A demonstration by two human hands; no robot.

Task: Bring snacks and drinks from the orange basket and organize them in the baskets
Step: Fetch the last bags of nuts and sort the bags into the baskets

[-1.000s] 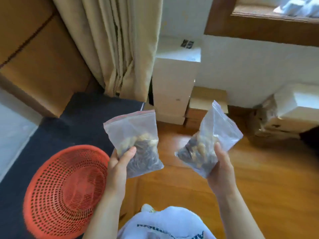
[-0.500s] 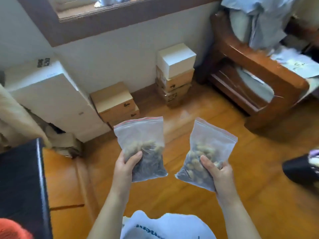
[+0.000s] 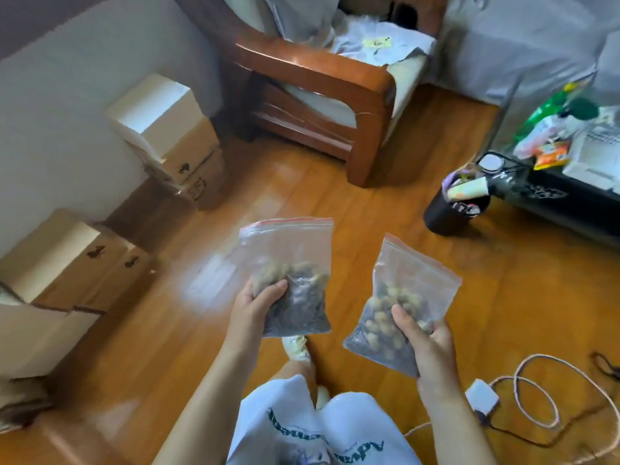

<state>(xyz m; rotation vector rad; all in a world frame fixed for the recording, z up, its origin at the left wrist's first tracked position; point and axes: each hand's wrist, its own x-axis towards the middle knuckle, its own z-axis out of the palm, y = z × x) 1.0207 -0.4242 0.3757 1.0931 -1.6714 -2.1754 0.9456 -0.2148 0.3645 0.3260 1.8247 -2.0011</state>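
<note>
My left hand grips a clear zip bag with a red seal, filled at the bottom with pale nuts and dark bits. My right hand grips a second zip bag of nuts, tilted to the right. Both bags are held upright in front of me at waist height, above the wooden floor. The orange basket is out of view.
A wooden armchair stands ahead. Cardboard boxes line the wall on the left. A black bin sits right of centre, beside a dark low table carrying snack packets. A charger and cable lie on the floor at right.
The view has swung to the right: the orange basket and dark mat have left the frame, and the armchair, bin and low table have come in. Both hands still hold their bags.
</note>
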